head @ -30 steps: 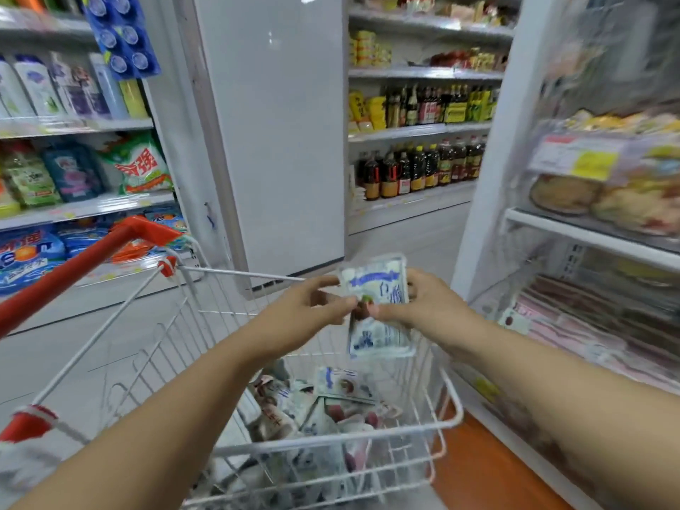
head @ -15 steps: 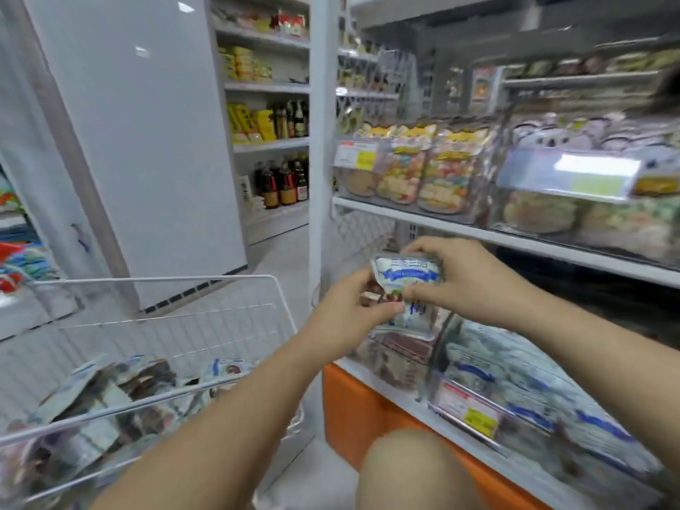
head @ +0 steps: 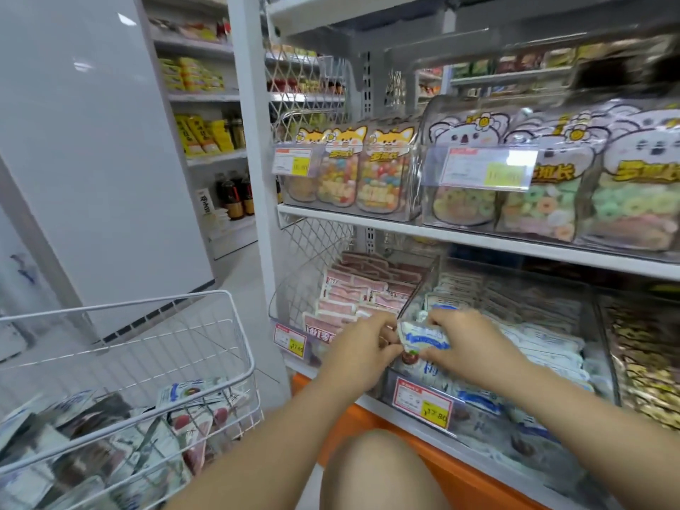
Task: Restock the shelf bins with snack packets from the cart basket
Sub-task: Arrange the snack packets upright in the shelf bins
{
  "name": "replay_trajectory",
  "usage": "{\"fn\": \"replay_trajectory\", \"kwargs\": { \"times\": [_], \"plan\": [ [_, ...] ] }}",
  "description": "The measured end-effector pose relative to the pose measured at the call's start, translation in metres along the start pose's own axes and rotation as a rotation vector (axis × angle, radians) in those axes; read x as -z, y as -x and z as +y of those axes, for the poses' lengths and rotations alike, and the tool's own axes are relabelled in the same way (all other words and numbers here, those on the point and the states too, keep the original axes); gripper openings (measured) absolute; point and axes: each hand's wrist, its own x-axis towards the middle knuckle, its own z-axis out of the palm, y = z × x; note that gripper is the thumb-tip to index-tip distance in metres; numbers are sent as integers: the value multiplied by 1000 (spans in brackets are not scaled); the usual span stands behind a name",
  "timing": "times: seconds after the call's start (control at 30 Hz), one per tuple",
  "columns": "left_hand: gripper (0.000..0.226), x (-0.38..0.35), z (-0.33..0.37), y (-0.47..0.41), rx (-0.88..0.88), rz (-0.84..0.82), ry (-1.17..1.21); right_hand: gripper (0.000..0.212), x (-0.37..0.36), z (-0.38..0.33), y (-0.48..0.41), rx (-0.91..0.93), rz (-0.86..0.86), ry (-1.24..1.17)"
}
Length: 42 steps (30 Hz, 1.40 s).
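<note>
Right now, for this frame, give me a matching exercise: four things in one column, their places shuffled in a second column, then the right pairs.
Things
1. white-and-blue packet
2. pink packets
3. koala bags
4. cart basket

Places
A. on the upper shelf, at the right
B. low at the left of the view
C. pinched between the left hand and the right hand
D. in the lower bin, left of the hands

Pairs: 1-C, 2-D, 3-A, 4-B
</note>
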Motion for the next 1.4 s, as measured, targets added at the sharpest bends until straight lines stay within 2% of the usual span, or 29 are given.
{"fn": "replay_trajectory", "kwargs": {
  "times": [0.2,0.37,0.5,0.63,0.8,0.93,1.07,1.17,1.27,1.4],
  "plan": [
    [30,-10,-7,5,-160,-5,-368,34,-27,-3,2,11,-67,218],
    [34,-16,-10,2,-196,-49,-523,24,-30,-8,-6,2,-166,296],
    [45,-12,-16,7,-233,-59,-595,32,-20,-8,-7,-22,-224,270],
    [52,-11,-23,11,-256,-74,-639,13,-9,-6,-7,2,-108,210],
    [59,-12,-24,16,-243,-120,-649,7,-11,-12,-9,2,-129,274],
    [59,11,-17,23,-222,-97,-548,15,7,-25,-14,17,-87,243],
    [48,67,-22,44,-206,31,-415,22,28,-72,-24,206,24,61],
    [36,122,-40,75,-133,144,-372,22,23,-125,-43,357,-64,-126],
    [27,175,-76,110,55,242,-389,18,4,-185,-59,540,-182,-268],
    [27,221,-121,156,323,190,-508,23,-35,-243,-68,722,-384,-287]
  ]
}}
